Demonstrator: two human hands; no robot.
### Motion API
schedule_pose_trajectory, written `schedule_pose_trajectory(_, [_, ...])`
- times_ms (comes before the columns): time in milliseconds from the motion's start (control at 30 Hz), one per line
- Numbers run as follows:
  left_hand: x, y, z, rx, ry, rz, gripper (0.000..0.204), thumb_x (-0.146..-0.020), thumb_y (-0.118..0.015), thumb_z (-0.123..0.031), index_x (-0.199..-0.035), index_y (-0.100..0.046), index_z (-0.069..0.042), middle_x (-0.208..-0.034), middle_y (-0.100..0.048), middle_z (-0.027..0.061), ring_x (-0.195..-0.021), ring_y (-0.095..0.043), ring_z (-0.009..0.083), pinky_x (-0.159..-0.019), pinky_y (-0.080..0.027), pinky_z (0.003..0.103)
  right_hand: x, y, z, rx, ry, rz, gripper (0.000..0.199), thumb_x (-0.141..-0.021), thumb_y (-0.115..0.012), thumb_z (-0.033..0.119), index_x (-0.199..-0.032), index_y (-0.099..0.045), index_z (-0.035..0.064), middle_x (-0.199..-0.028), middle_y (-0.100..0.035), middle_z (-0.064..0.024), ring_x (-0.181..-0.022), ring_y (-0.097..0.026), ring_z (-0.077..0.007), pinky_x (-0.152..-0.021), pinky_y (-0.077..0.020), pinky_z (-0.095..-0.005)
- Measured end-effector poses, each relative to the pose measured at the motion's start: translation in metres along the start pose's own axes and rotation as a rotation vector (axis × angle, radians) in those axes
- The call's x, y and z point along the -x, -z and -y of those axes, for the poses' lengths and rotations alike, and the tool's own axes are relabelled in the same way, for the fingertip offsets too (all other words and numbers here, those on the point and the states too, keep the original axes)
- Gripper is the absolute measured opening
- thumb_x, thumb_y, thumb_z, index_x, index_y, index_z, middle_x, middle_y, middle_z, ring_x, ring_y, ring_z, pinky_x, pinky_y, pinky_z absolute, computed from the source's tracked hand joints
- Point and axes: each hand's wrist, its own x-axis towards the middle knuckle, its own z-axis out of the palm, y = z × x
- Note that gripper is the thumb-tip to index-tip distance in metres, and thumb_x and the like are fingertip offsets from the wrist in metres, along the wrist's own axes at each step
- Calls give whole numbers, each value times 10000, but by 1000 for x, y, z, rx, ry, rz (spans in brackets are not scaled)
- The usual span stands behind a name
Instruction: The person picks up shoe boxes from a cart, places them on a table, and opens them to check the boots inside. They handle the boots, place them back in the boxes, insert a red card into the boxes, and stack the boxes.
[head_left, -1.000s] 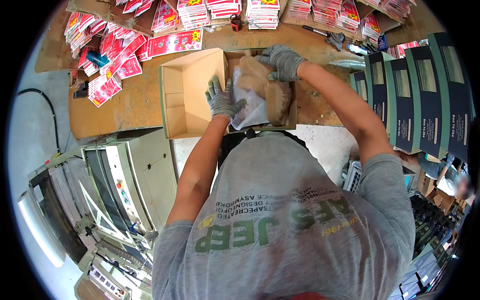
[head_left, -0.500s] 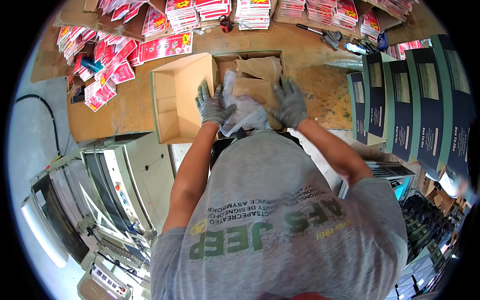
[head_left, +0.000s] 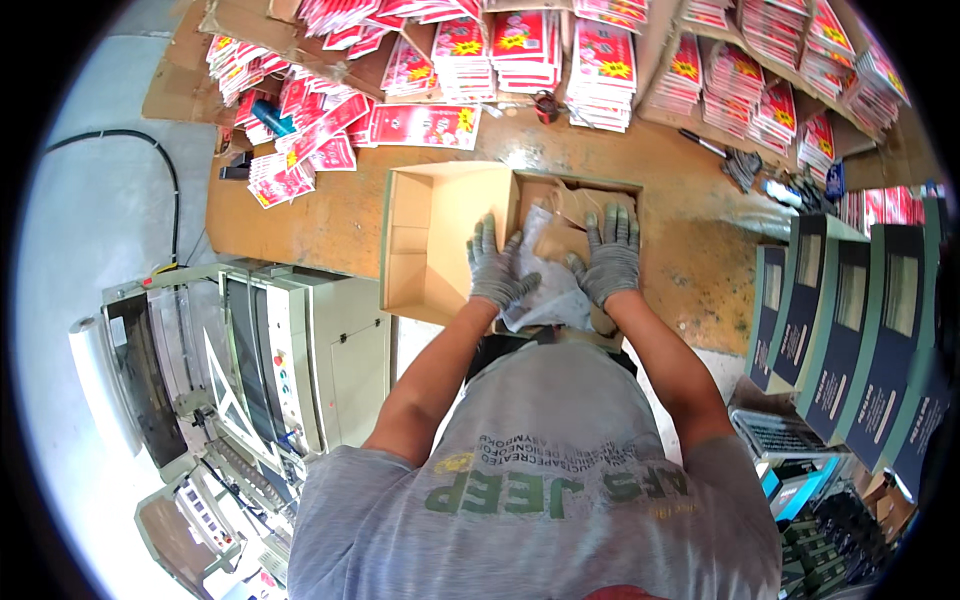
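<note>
An open cardboard box (head_left: 403,240) lies on the workbench, its tan lid folded out to the left. In its right half is a brown, soft-looking item (head_left: 562,240), perhaps a boot, partly covered by a translucent whitish wrapping sheet (head_left: 545,295). My left hand (head_left: 498,270), in a grey glove, rests with fingers spread at the seam between lid and box, touching the sheet's left edge. Lying flat over the brown item near the box's right wall is my right hand (head_left: 610,258), also gloved, fingers stretched out. Neither hand grips anything; my right palm hides part of the contents.
Red-and-white printed card stacks (head_left: 603,70) fill cardboard trays along the bench's back. Loose cards and a blue cylinder (head_left: 272,117) lie at the back left. Dark blue-green boxes (head_left: 835,330) stand in a row at right. A machine (head_left: 345,350) stands at left.
My right hand has moved from the box's right edge onto the contents, flattening out. My left hand stays by the seam. The whole view has shifted, so the bench appears lower and further right.
</note>
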Motion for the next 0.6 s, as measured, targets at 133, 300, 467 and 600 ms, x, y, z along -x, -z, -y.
schedule_pose_trajectory(133, [3,18,-1,59,-18,68,936,-674,-804,-568,-1476,-516,-180,-1646,-30,301,-1518,-23,501,-1208,-45,619,-6,-3,9,1,-21,-5,867,-899,-546,583,-1560,-333,63,-1625,-188,-280,-1515,-126,-455,-1227,-51,-576])
schedule_pose_trajectory(300, [-28,49,10,114,-122,59,863,-715,-819,-502,-1468,-521,-205,-1652,-65,268,-1518,-65,491,-1216,-73,599,-14,-5,19,88,-112,-39,867,-908,-549,576,-1555,-330,42,-1622,-193,-290,-1513,-139,-462,-1232,-70,-554])
schedule_pose_trajectory(467, [-28,46,27,151,-140,110,805,-772,-744,-517,-1469,-520,-181,-1665,-51,240,-1527,-16,478,-1204,-29,632,3,0,35,74,-89,-126,866,-906,-584,516,-1546,-310,1,-1602,-227,-312,-1487,-203,-487,-1219,-142,-555])
schedule_pose_trajectory(600, [-27,44,30,189,-155,62,806,-777,-769,-476,-1486,-484,-222,-1649,-111,258,-1520,-51,487,-1214,-58,609,16,-11,53,79,-145,-155,860,-892,-615,491,-1523,-333,-21,-1587,-248,-324,-1463,-249,-501,-1208,-194,-559])
